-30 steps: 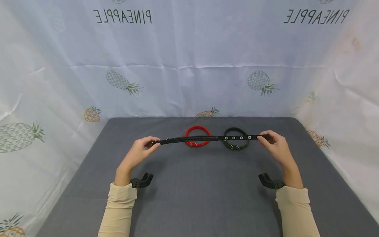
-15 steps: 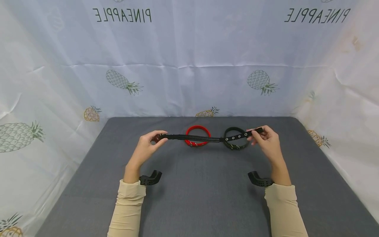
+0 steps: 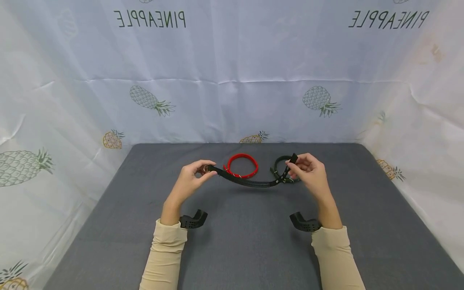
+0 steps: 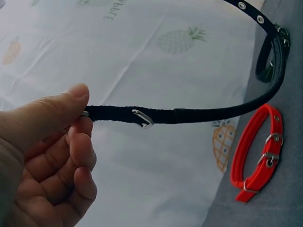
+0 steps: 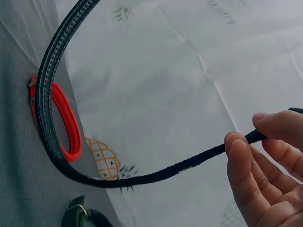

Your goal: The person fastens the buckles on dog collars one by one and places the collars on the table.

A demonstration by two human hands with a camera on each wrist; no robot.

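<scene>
An unbuckled black collar (image 3: 250,182) sags in a curve above the grey table (image 3: 232,241) between both hands. My left hand (image 3: 192,177) pinches its buckle end, where a metal ring (image 3: 206,168) shows; in the left wrist view thumb and fingers (image 4: 75,123) grip the strap (image 4: 189,115) beside a small D-ring (image 4: 143,118). My right hand (image 3: 306,171) pinches the holed tip end (image 3: 293,159); the right wrist view shows the fingertips (image 5: 241,146) on the braided strap (image 5: 52,127).
A buckled red collar (image 3: 242,166) lies on the table behind the held strap, and a buckled dark green collar (image 3: 280,171) lies to its right, partly behind my right hand. Pineapple-print cloth walls (image 3: 232,80) enclose the table on three sides.
Both hands have moved inward toward each other. The black collar, stretched straight before, now hangs slack in a downward curve, with its tip end turned upward.
</scene>
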